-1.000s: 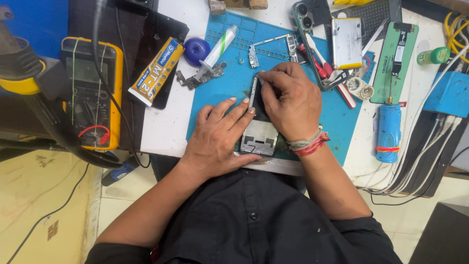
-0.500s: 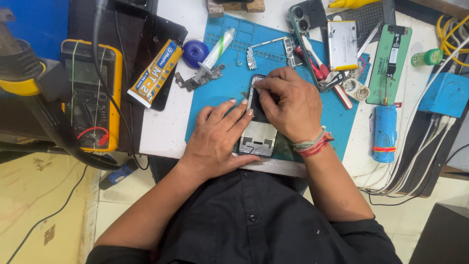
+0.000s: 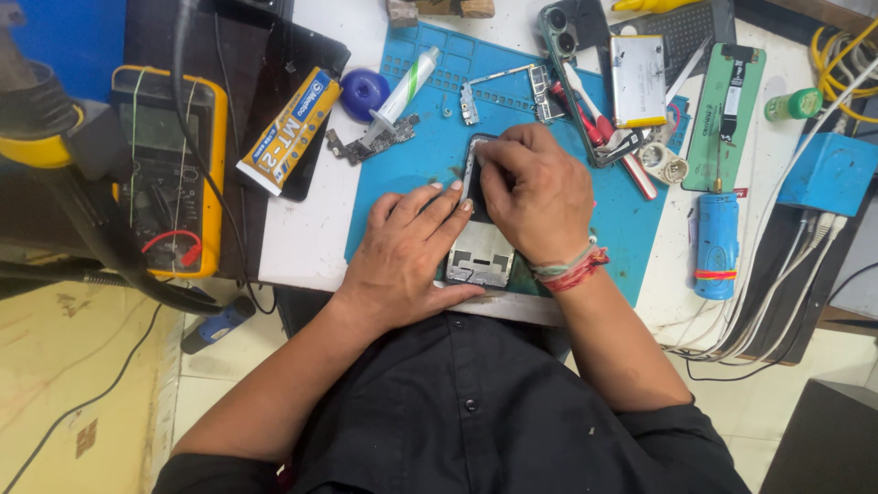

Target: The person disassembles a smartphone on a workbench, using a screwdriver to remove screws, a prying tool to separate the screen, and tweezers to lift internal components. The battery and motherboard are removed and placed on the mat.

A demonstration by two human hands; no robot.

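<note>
I have the opened phone [image 3: 477, 240] lying at the centre of the frame on the blue mat [image 3: 412, 165]. My left hand [image 3: 402, 256] rests flat with fingers spread, pressing its left edge; my right hand [image 3: 530, 197] curls over the upper end, fingertips pressed together on the frame, though I cannot tell what they pinch. The risks I judge: too much fingertip force could crack or bend the bared internals, and a slip could sweep the loose circuit board [image 3: 366, 144] or syringe tube [image 3: 402, 87] in the upper middle off the mat.
</note>
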